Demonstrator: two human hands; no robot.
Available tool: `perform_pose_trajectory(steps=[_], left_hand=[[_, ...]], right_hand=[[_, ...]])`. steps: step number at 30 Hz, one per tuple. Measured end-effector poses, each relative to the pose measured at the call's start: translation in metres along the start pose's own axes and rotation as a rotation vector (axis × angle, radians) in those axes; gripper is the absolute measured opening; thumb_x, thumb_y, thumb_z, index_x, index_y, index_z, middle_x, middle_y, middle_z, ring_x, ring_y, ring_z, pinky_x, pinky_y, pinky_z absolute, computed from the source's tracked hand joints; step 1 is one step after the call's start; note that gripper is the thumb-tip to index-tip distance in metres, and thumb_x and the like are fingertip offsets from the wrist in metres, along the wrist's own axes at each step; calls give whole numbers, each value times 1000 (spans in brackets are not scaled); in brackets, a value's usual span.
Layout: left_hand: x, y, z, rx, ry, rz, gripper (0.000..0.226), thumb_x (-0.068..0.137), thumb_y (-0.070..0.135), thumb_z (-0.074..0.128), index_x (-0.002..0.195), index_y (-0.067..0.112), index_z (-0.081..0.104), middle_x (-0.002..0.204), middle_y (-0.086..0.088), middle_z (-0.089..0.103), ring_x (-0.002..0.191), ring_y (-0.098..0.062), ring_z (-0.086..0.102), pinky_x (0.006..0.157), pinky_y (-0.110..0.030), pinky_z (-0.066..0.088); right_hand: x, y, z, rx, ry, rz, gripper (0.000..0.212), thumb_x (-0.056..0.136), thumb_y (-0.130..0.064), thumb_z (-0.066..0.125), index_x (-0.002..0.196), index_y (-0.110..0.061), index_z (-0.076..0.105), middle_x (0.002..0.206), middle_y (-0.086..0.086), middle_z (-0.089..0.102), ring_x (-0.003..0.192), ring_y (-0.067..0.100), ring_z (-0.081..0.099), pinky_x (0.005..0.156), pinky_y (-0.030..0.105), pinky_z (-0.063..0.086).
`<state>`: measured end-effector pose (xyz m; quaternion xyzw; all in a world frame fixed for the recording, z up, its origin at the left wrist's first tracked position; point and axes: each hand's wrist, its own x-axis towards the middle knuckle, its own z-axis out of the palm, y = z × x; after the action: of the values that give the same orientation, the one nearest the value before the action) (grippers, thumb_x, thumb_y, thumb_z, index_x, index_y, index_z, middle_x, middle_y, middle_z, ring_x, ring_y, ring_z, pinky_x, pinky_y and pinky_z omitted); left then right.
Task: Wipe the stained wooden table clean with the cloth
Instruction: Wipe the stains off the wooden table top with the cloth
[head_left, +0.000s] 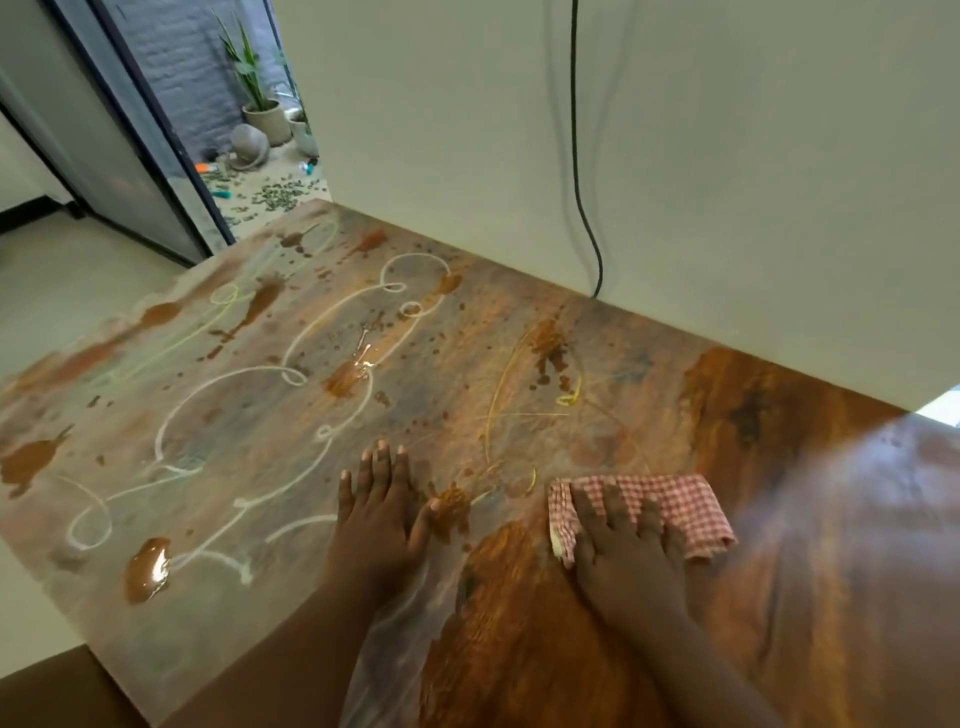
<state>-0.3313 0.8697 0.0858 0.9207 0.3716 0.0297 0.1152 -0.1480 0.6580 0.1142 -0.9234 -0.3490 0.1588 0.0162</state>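
Stains cover the wooden table (519, 332): brown splashes, white chalk loops (218, 400) and yellow scribbles (498, 410). My right hand (626, 545) lies flat with its fingers spread, pressing the red-checked cloth (680, 501) onto the near right part. My left hand (379, 512) rests open, palm down, beside a brown smear (452, 506).

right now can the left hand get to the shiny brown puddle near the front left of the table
Probably yes. The left hand lies flat on the wooden table, and only bare stained surface separates it from the brown puddle. The right hand presses the cloth on the other side.
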Motion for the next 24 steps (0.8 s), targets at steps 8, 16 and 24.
perform_pose_trajectory(steps=[8, 16, 24], left_hand=[[-3, 7, -10, 12, -37, -34, 79, 85, 68, -10, 150, 23, -17, 158, -2, -25, 141, -16, -33, 114, -37, -24], [76, 71, -25, 2, -5, 56, 78, 93, 65, 1, 153, 16, -12, 159, -7, -20, 141, -20, -29, 113, -37, -23], [146, 109, 2, 123, 8, 152, 72, 98, 56, 7, 155, 12, -1, 163, -13, -2, 149, -28, -12, 115, -47, -20]], right_hand=[[-51, -17, 4, -30, -115, -258, 52, 79, -53, 39, 129, -48, 52, 136, -4, 56, 117, 41, 56, 99, 50, 23], [36, 20, -18, 28, -28, 45, 54, 97, -51, 17, 147, -46, -1, 161, -1, -4, 144, 39, -6, 111, 59, -3], [-12, 21, -14, -65, -26, -269, 49, 91, -54, 28, 141, -54, 26, 128, -9, 61, 107, 32, 64, 95, 44, 30]])
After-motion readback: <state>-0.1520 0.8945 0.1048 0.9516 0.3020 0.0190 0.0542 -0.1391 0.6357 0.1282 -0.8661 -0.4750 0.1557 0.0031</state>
